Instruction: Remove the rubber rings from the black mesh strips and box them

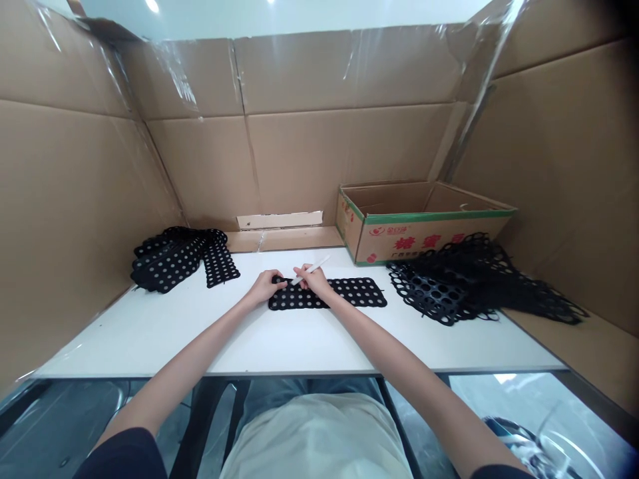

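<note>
Black perforated strip (359,293) lies between a neat black stack (170,261) and a tangled black heap (449,286), left hand (264,289) pinching its edge, right hand (312,279) gripping a white pen (317,267).

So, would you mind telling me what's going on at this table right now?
A person is seated at a white table with both hands on a strip of black perforated matting. Their left hand rests on its end, while their right hand holds a slim white pen above it. Overlapping black perforated pieces lie to the left. A heap of black mesh lies to the right, beside an open cardboard box.
</note>
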`<act>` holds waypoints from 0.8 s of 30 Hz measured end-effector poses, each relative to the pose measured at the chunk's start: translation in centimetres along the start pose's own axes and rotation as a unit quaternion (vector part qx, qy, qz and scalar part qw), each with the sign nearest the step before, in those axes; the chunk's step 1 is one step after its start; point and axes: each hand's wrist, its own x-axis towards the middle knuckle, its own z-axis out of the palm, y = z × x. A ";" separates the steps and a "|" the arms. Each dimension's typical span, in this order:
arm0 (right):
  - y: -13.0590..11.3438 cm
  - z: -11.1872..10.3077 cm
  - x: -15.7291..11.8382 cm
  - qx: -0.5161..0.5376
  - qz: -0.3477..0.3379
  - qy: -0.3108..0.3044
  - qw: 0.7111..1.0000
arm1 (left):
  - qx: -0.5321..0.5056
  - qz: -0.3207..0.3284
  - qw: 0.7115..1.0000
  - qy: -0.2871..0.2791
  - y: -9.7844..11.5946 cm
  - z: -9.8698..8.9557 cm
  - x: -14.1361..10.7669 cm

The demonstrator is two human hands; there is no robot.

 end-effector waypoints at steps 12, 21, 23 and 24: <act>-0.7 -1.5 -0.6 0.014 0.006 -0.026 1.000 | 0.059 0.048 0.997 -0.026 -0.2 -0.9 0.1; -0.6 -1.6 -0.6 -0.013 -0.015 -0.037 0.999 | -0.022 0.002 0.999 -0.023 -0.6 -0.1 0.6; -0.6 -1.6 -0.5 -0.021 -0.020 -0.042 0.999 | -0.029 -0.004 0.999 -0.019 -0.8 -0.1 0.7; -0.6 -1.6 -0.5 -0.028 -0.024 -0.045 0.998 | -0.032 -0.009 0.999 -0.018 -0.9 0.0 0.7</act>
